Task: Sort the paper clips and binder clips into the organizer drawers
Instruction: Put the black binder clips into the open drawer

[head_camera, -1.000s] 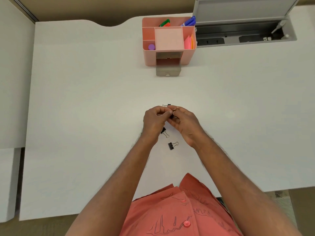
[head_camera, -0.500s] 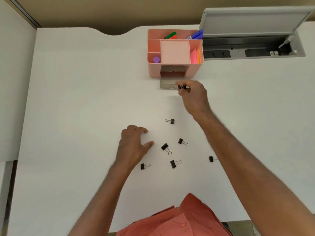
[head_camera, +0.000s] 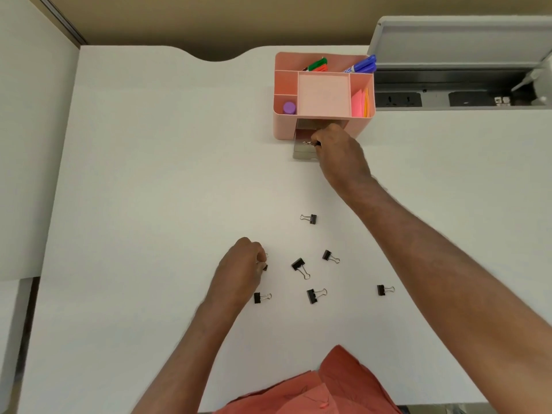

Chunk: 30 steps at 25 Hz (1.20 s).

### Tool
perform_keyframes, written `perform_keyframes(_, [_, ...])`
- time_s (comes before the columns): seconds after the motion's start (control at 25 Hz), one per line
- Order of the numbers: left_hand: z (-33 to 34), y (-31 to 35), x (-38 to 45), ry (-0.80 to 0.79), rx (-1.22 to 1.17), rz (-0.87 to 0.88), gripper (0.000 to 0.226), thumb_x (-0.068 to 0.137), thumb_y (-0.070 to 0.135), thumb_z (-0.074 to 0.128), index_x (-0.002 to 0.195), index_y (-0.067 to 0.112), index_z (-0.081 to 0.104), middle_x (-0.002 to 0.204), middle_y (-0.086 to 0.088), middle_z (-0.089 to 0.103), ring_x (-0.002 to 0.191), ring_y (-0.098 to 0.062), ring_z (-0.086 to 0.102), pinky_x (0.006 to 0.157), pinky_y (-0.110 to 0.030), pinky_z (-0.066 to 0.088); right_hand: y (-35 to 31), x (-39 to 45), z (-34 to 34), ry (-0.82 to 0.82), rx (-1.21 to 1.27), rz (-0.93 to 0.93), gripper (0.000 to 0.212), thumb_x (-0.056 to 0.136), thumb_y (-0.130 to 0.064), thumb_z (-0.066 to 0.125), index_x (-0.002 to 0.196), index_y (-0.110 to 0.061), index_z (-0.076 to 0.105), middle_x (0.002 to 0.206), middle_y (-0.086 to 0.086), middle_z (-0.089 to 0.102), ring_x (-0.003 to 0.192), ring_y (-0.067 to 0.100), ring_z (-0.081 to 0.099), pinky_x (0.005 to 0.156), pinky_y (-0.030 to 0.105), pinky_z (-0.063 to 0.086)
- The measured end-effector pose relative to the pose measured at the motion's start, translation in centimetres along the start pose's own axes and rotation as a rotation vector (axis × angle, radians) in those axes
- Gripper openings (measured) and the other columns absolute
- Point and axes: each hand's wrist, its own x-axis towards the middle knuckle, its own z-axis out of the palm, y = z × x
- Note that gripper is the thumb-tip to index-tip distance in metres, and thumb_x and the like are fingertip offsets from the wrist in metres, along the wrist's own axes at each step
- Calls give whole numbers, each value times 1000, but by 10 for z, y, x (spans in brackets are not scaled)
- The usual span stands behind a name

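A pink desk organizer [head_camera: 283, 124] stands at the back of the white desk, its grey drawer [head_camera: 301, 150] pulled out toward me. My right hand [head_camera: 340, 153] hovers over the drawer and pinches a small clip [head_camera: 307, 142] at its fingertips. My left hand [head_camera: 242, 267] is curled on the desk nearer me, gripping a black binder clip [head_camera: 265, 262] whose wire loop shows at the fingers. Several black binder clips lie loose between my arms, among them one [head_camera: 309, 218] farther out, one [head_camera: 300, 266] in the middle and one [head_camera: 384, 290] under my right forearm.
The organizer's top compartments hold markers [head_camera: 318, 66], a purple cap [head_camera: 289, 108] and pink sticky notes [head_camera: 360, 103]. An open cable tray with power sockets [head_camera: 448, 98] sits at the back right. A grey panel [head_camera: 33, 144] borders the desk on the left.
My right hand went from the pile out to the open drawer carrying a clip. My left hand stayed near the loose clips and curled round one.
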Motion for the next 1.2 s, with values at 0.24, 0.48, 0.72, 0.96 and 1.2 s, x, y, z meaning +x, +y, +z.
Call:
perform_keyframes(0.24, [6,10,-3,22,-19,52,29,97,11,56,123,21,57,115,3,55,98,-18,61,82,-38,54,-1,-11,-15,40,148,5,24,98,-11,54,118,-15,67,116,6,64,99,25,63,83,41,55])
perform_keyframes(0.48, [14,13,-2,-22,80,84,37,93,10,64,127,18,50,121,1,50,101,-19,57,78,-33,52,-5,-105,-9,55,383,103,21,93,-15,60,111,-23,66,116,-9,59,92,10,61,81,29,52])
perform_keyframes(0.72, [11,22,1,-32,90,72,31,91,10,56,120,19,50,108,2,53,93,-21,56,74,-36,51,-3,-164,27,-114,111,18,34,93,-20,66,127,-19,63,124,-3,58,109,22,52,79,33,54])
perform_keyframes(0.96, [7,47,-4,-159,-685,-200,21,85,3,59,102,14,64,90,0,58,72,-17,60,61,-17,46,3,-150,13,-202,411,262,7,89,-19,65,95,-22,66,95,-7,59,86,10,58,72,26,49])
perform_keyframes(1.2, [20,60,-2,-156,-1135,-356,31,79,-12,40,81,9,62,77,-7,51,65,-19,49,60,-29,42,24,-162,-3,-225,1011,712,9,82,-7,60,87,-14,64,85,6,68,74,16,66,81,38,59])
